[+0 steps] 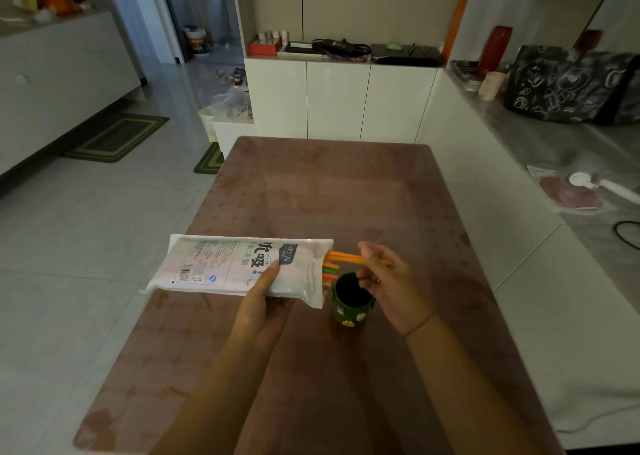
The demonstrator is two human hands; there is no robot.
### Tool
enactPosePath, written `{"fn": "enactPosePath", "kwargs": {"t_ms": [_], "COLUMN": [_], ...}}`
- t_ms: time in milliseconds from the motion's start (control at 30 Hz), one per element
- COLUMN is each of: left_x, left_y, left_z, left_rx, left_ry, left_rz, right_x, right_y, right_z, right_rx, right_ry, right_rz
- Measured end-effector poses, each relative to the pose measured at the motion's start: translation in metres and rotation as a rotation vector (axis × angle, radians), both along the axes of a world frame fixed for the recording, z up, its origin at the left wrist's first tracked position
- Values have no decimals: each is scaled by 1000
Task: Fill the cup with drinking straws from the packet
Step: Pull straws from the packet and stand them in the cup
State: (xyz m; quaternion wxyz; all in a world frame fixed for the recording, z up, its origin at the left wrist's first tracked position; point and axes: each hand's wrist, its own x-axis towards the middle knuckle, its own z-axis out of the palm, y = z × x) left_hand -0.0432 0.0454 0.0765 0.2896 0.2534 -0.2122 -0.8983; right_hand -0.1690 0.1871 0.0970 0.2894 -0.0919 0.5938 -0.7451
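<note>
Gripping the white plastic straw packet (239, 267), the left hand (263, 298) holds it above the table (346, 195); the right hand (388, 281) pinches orange plastic straws (346, 257) over the dark green cup (351, 302).

1. The left hand (265, 297) is gripping the packet (225, 264) from below, with its thumb lying across the top face.
2. The left forearm is angling up from the bottom edge.
3. The right hand (391, 281) is hovering with curled fingers, its thumb and fingertips pinching orange straws (343, 256).
4. The right forearm is slanting in from the lower right, wearing a thin band (419, 325) at the wrist.
5. The two hands are sitting near each other without touching.
</note>
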Motion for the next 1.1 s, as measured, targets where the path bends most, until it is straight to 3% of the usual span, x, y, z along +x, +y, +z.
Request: {"fn": "enactPosePath", "kwargs": {"t_ms": [167, 333, 567, 1100], "left_x": [2, 11, 7, 9], "left_y": [0, -18, -7, -12], "left_z": [-2, -6, -11, -11], "left_rx": [1, 1, 43, 44], "left_ry": [5, 23, 24, 46], "left_rz": [9, 40, 25, 58], "right_x": [-4, -25, -17, -16], "right_y": [1, 22, 15, 10], "right_z": [-1, 6, 0, -4], "right_rx": [34, -90, -300, -240], "right_ry": [16, -70, -299, -73], "right_rz": [-88, -121, 8, -200]}}
